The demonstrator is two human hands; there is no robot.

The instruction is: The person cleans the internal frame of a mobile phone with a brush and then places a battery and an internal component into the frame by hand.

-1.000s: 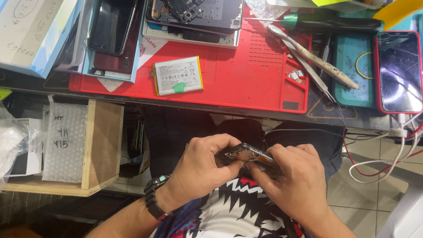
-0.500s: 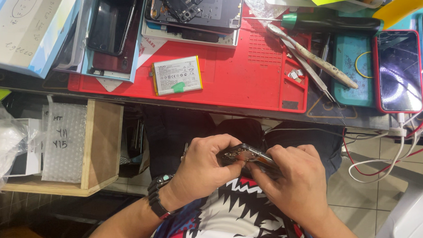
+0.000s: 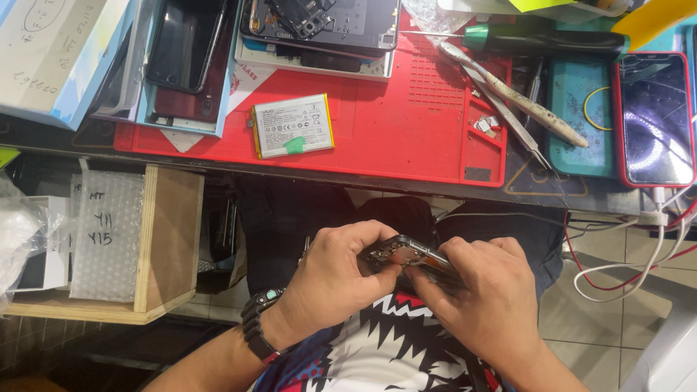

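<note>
Head view is showing the left hand (image 3: pixel 336 279) and the right hand (image 3: pixel 482 294) both pinching an opened phone frame (image 3: pixel 409 256) over the lap, below the desk (image 3: pixel 444 185), so a steady, gentle grip seems wise.

A red work mat (image 3: pixel 415 136) lies on the counter (image 3: pixel 65 137). On the mat rests a flat silver battery (image 3: pixel 292 125) with a green tab, and at its far edge sits an opened phone body (image 3: pixel 322 16). To the left, a dark phone (image 3: pixel 186 32) leans on a stack beside a pale blue box (image 3: pixel 43 37). To the right, tweezers (image 3: pixel 513 93) and a green-handled screwdriver (image 3: pixel 531 40) lie near a teal tray (image 3: pixel 583 113), and a red-cased phone (image 3: pixel 655 117) lies just beside that tray, with white cables (image 3: pixel 639 259) hanging below. Under the counter stands a wooden box (image 3: pixel 167 242) holding bubble wrap (image 3: pixel 108 231).
</note>
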